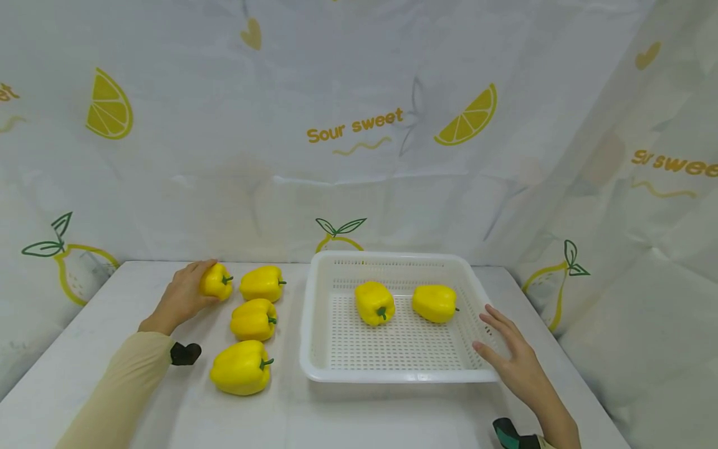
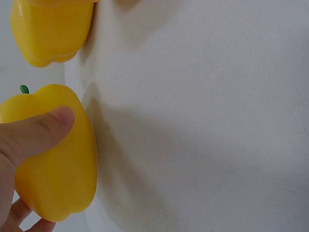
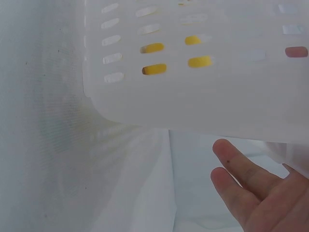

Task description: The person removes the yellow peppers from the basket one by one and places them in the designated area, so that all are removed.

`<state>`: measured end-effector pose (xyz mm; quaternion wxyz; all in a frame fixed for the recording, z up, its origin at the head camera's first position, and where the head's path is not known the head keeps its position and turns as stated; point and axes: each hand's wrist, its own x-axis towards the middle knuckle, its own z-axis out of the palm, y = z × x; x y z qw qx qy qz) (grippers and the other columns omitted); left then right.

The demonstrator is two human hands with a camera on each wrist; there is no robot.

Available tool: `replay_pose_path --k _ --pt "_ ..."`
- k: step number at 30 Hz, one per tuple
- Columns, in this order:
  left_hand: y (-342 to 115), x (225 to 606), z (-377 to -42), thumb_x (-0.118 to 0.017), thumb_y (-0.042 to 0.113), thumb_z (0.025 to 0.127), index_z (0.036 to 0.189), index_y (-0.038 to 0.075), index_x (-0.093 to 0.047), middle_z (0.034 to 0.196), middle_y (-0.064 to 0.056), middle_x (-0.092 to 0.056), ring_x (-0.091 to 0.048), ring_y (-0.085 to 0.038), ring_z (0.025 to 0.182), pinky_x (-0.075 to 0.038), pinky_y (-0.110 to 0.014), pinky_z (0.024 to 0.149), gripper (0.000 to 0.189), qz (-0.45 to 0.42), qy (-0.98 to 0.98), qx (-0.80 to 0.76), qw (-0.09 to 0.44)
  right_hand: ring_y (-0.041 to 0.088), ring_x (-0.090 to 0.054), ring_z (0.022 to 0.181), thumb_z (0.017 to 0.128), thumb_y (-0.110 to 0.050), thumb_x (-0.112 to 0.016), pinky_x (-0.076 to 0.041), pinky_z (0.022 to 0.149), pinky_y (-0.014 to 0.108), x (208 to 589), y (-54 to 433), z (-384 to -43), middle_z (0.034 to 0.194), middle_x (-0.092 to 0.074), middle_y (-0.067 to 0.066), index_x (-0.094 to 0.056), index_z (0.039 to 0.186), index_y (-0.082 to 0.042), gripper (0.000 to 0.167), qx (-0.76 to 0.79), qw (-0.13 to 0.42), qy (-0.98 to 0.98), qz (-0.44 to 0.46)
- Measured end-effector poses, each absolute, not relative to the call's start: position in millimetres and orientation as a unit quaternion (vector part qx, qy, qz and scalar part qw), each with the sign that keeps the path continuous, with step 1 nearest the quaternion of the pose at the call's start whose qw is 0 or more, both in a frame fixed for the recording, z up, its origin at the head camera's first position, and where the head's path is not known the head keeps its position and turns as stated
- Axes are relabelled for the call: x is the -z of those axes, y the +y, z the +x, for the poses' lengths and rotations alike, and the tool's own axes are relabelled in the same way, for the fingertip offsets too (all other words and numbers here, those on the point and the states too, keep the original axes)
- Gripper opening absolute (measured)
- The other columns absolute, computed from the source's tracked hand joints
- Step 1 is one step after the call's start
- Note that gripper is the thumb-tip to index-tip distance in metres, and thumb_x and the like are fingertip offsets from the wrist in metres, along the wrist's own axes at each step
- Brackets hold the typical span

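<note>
At the far left of the table, my left hand [image 1: 186, 293] grips a yellow bell pepper [image 1: 216, 281] with a green stem. In the left wrist view the thumb lies across this pepper [image 2: 63, 159], with fingertips showing below it. Beside it stand three more yellow peppers in a column: a far one [image 1: 262, 284], a middle one [image 1: 253, 319] and a near one [image 1: 241, 368]. My right hand [image 1: 518, 358] is at the right rim of a white perforated basket [image 1: 392, 376], its fingers spread. Inside the basket lie two yellow peppers, one left [image 1: 374, 303] and one right [image 1: 435, 303].
A white table [image 1: 291, 418] lies under everything. Behind it hangs a white curtain [image 1: 224, 143] with lemon prints, meeting the table's back edge and continuing along the right side. Black wrist straps [image 1: 185, 353] show on both arms.
</note>
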<state>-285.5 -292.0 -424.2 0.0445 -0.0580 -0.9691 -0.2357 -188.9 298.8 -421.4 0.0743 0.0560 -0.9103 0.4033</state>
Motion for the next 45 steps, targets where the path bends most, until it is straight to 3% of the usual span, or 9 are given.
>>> replay_pose_path --k 22,30,38,45 --pt "-292.7 427.0 -284.8 -0.076 0.008 0.083 0.148 -0.003 -0.031 0.15 -0.035 -0.03 -0.029 -0.059 0.132 -0.028 -0.078 0.102 0.08 -0.077 -0.972 0.22 0.031 0.051 -0.016 0.147 0.092 -0.023 -0.069 -0.02 0.107 0.077 421.9 299.5 -189.2 0.164 -0.021 0.018 -0.042 0.146 -0.001 0.064 -0.398 0.056 -0.915 0.036" --pt "-296.1 422.9 -286.7 -0.071 0.0 0.083 0.147 -0.007 -0.033 0.151 -0.036 -0.029 -0.027 -0.057 0.136 -0.023 -0.072 0.11 0.075 -0.096 -0.965 0.246 0.006 0.05 -0.016 0.148 0.092 -0.023 -0.069 -0.02 0.108 0.077 421.4 297.3 -189.1 0.164 -0.021 0.017 -0.042 0.147 -0.002 0.064 -0.398 0.056 -0.915 0.029" --pt "-296.9 421.1 -287.4 -0.07 -0.007 0.081 0.146 -0.009 -0.033 0.15 -0.037 -0.03 -0.027 -0.057 0.136 -0.023 -0.071 0.111 0.074 -0.107 -0.961 0.253 0.006 0.051 -0.017 0.147 0.092 -0.023 -0.069 -0.02 0.108 0.076 422.8 298.4 -189.8 0.164 -0.021 0.018 -0.042 0.146 -0.002 0.064 -0.395 0.061 -0.916 0.036" --pt "-298.0 420.0 -287.5 -0.071 -0.004 0.081 0.146 -0.008 -0.033 0.149 -0.036 -0.032 -0.028 -0.056 0.136 -0.023 -0.071 0.111 0.075 -0.117 -0.958 0.261 0.015 0.052 -0.017 0.147 0.093 -0.023 -0.069 -0.02 0.107 0.077 422.7 299.2 -190.9 0.164 -0.02 0.019 -0.041 0.147 0.0 0.065 -0.39 0.056 -0.918 0.039"
